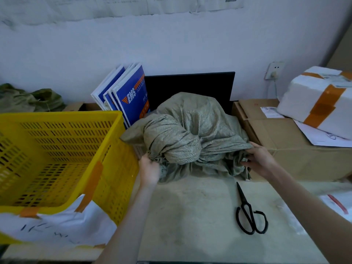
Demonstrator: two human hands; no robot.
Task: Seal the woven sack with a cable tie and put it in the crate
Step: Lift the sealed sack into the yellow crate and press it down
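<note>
A grey-green woven sack (190,130) sits bunched on the table's far middle, its cloth gathered into folds at the front. My left hand (149,169) grips the sack's lower left edge. My right hand (260,161) holds the crumpled cloth at its lower right. A yellow slotted plastic crate (106,168) stands to the left of the sack, open on top, with a white paper label taped to its front. I see no cable tie.
Black scissors (250,216) lie on the table at the right front. Cardboard boxes (297,149) with a taped white foam box (320,100) on top stand at the right. Blue-and-white folders (129,96) and a black panel (190,86) lean against the wall behind.
</note>
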